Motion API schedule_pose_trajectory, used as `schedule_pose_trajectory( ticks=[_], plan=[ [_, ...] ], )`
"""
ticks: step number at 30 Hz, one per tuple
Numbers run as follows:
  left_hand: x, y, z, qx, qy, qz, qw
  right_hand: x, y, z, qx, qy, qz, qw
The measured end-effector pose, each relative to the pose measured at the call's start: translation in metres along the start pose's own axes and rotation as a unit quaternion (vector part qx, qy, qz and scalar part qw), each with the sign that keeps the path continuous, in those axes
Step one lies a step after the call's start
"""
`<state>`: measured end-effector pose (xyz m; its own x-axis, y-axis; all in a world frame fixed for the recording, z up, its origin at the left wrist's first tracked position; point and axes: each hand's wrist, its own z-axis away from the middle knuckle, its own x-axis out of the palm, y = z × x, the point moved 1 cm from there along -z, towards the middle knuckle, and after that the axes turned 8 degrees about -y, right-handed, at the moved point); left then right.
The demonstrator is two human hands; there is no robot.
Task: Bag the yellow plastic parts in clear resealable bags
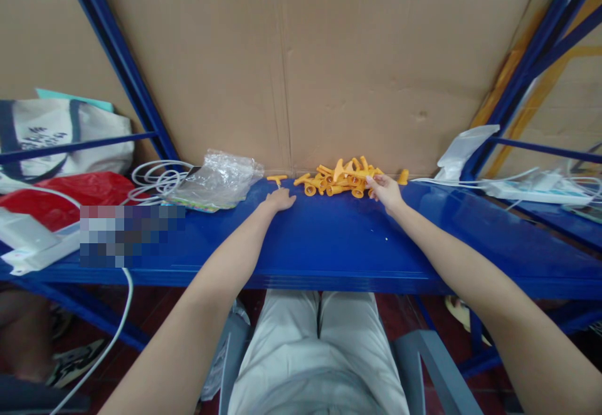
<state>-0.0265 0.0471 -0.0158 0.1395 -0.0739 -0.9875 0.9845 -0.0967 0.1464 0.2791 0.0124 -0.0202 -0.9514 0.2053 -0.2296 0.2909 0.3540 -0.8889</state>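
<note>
A heap of several small orange plastic parts [341, 178] lies at the back of a blue shelf [329, 246], against a cardboard wall. My right hand [386, 191] reaches the heap's right side, its fingertips pinched on one orange part. My left hand [279, 200] rests knuckles-up on the shelf with fingers curled, just below a single orange T-shaped part [277, 180] lying apart from the heap. Another lone orange part [403, 177] lies right of the heap.
A crumpled clear plastic bag [217, 180] and coiled white cable [157, 180] lie left of my hands. Further left are a red bag [70, 192] and a canvas tote [56, 136]. White packaging and cables [531, 186] lie at right. Blue rack posts flank the shelf.
</note>
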Motion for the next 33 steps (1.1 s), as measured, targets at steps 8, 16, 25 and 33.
schedule_pose_trajectory(
  ticks=[8, 16, 25, 33],
  plan=[
    [-0.002, 0.000, -0.001, 0.025, 0.060, 0.028, 0.998, 0.012, -0.015, 0.012, 0.011, -0.040, 0.039, 0.998],
    [-0.005, 0.002, 0.000, 0.014, 0.103, 0.066, 0.992, 0.017, -0.020, 0.021, 0.036, -0.189, 0.198, 0.961],
    [-0.017, 0.022, 0.022, 0.089, 0.149, 0.146, 0.974, 0.013, -0.019, 0.017, 0.006, -0.261, 0.241, 0.935],
    [-0.015, 0.012, 0.020, 0.033, 0.139, 0.050, 0.989, 0.015, -0.016, 0.019, 0.043, -0.238, 0.154, 0.958]
  ],
)
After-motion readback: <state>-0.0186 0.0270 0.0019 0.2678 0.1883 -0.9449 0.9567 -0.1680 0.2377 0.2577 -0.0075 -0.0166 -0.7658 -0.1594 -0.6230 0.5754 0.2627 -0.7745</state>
